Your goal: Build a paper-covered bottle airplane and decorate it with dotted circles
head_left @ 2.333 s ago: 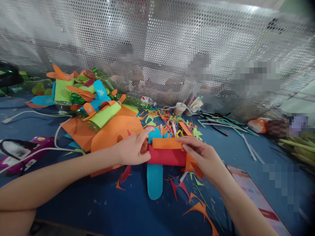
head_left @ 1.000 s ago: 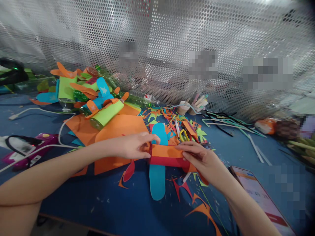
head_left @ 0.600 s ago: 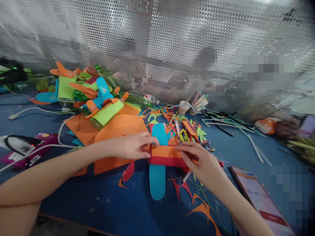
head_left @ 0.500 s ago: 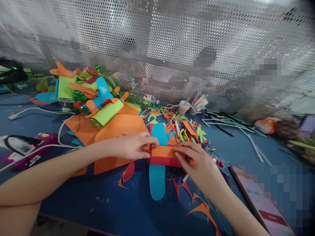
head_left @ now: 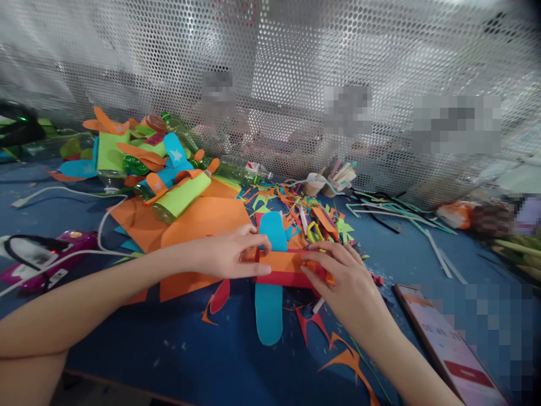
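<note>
In front of me a red paper-wrapped bottle (head_left: 287,278) lies sideways, with an orange paper strip (head_left: 282,260) along its top. A long blue paper wing (head_left: 269,316) with rounded ends crosses beneath it, sticking out front and back. At the left end, my left hand (head_left: 236,254) grips the bottle, thumb on the near side of the strip and fingers over the far side. My right hand (head_left: 344,273) is closed at the right end, thumb and fingertips pressing the strip against the red paper; its palm side is hidden.
Finished-looking paper-covered bottles (head_left: 181,194) pile up at the back left, on orange sheets (head_left: 207,220). Paper scraps (head_left: 291,194) and yellow-handled scissors (head_left: 315,231) lie behind the bottle. A phone (head_left: 448,344) sits at right, a purple power strip (head_left: 54,262) at left. Perforated sheeting (head_left: 270,67) stands behind.
My left thumb has moved right, onto the near edge of the orange strip. My right fingertips have shifted slightly right along the strip. The bottle has barely moved.
</note>
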Motion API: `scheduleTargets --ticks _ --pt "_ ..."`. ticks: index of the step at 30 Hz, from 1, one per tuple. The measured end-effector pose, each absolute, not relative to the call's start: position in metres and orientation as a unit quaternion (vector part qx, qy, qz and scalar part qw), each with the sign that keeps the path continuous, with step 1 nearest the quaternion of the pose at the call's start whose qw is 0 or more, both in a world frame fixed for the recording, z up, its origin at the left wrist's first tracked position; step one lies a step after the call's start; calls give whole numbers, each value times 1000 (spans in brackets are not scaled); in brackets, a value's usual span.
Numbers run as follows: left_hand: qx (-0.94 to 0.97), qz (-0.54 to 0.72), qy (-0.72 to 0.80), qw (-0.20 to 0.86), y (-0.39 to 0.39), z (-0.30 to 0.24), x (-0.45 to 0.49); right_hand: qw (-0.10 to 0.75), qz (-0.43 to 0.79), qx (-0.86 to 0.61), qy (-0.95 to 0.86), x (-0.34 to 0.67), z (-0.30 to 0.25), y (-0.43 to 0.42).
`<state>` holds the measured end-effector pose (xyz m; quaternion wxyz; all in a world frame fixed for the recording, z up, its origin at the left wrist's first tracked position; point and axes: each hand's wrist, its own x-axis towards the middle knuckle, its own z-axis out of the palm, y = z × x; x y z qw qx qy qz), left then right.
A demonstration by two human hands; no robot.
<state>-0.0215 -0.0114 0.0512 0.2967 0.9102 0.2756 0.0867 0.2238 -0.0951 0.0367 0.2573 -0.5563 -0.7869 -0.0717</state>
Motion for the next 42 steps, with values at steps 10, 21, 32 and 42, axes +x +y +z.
scheduleTargets --ticks 10,21,32,42 --pt "903 273 320 88 -28 27 -2 238 -104 -537 -803 230 42 -93" --pt "939 258 203 107 -19 30 -3 222 -85 -517 -822 233 44 -93" --pt "934 227 226 157 -6 35 -6 213 -60 -541 -812 241 42 -87" --pt "929 212 241 184 4 37 -12 151 -120 -496 -847 219 34 -92"
